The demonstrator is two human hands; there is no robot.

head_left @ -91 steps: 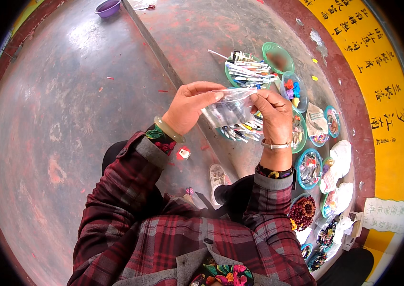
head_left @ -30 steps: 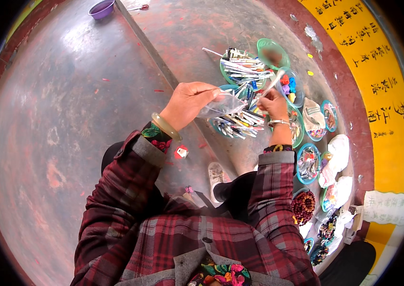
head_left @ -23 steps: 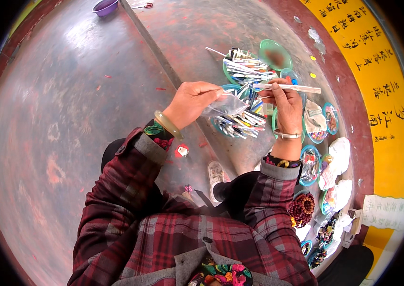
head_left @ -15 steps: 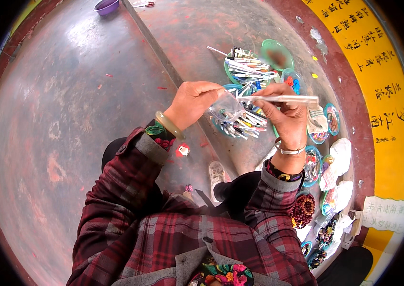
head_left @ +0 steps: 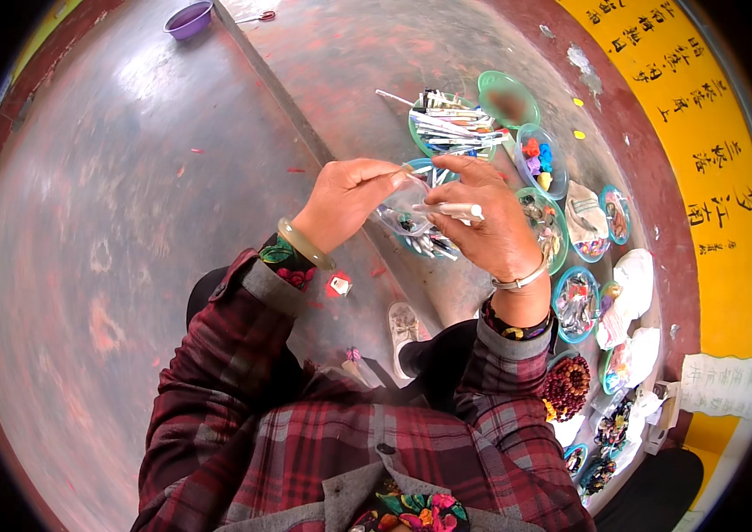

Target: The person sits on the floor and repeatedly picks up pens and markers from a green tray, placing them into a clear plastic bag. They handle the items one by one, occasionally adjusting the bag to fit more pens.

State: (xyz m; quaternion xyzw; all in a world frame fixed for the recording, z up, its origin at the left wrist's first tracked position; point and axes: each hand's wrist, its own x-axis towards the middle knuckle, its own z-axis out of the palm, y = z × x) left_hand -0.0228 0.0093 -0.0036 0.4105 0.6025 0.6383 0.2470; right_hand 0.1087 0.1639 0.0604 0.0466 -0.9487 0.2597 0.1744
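My left hand [head_left: 340, 199] pinches the upper edge of a clear, curved plastic piece [head_left: 404, 202], like part of a cup. Close to its right, my right hand [head_left: 496, 222] grips a slim white pen [head_left: 465, 212] between thumb and fingers, with the pen's end toward me. The right fingertips reach up to the plastic's rim; whether they touch it I cannot tell. Below both hands a blue basket of pens [head_left: 434, 244] is partly hidden. Just beyond it stands a green basket [head_left: 412, 133] heaped with white pens and markers.
A green lid or dish [head_left: 489, 85] and a tub of coloured pieces [head_left: 525, 142] stand at the right. Several baskets of small items, among them a blue one [head_left: 557, 306], line the wall side. A purple basin [head_left: 188, 24] lies far left, near red-handled scissors [head_left: 267, 16].
My right hand has come left and down toward the plastic piece, and the pen has swung from lying crosswise to pointing toward me. My left hand has shifted slightly left.
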